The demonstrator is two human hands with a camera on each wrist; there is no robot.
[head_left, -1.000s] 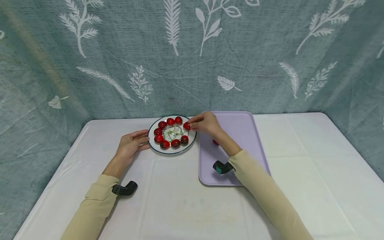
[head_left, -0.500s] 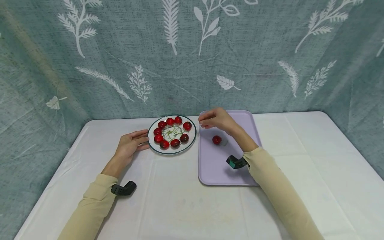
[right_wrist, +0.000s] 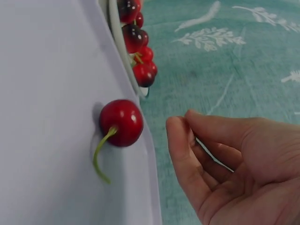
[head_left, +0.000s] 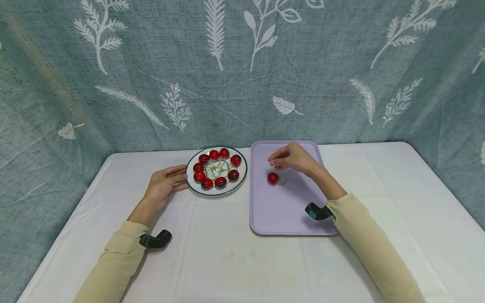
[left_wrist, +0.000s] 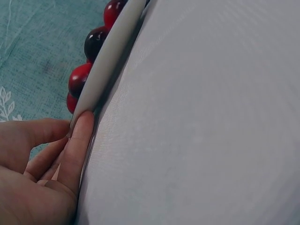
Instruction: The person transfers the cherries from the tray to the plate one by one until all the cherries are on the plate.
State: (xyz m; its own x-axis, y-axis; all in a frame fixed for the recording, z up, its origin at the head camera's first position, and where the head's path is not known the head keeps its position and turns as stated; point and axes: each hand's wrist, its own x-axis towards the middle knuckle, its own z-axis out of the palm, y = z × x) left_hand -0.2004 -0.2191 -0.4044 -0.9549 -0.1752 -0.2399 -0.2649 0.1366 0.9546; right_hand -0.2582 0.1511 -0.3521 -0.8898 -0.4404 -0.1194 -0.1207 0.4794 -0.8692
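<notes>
A white plate [head_left: 245,168] with a dark rim bears a ring of red cherries [head_left: 220,182], their green stems turned inward. At its left edge, my left hand [head_left: 162,185] holds the rim; in the left wrist view the thumb is at the edge and a finger lies against the underside. One cherry [head_left: 273,178] with a stem lies on the lilac tray [head_left: 280,214]. Just above and behind it hovers my right hand [head_left: 291,158], fingers loosely bent and thumb near the index fingertip. The right wrist view shows nothing in that hand, apart from the cherry [right_wrist: 121,123].
A white cloth [head_left: 235,261] covers the table. Behind it hangs a green curtain [head_left: 235,105] with white leaf patterns. The tray stands just right of the plate, with a narrow gap between them.
My right hand has let go of a cherry on the plate's right side and moved right over the tray. The lone tray cherry has come into full view. My left hand stays put.
</notes>
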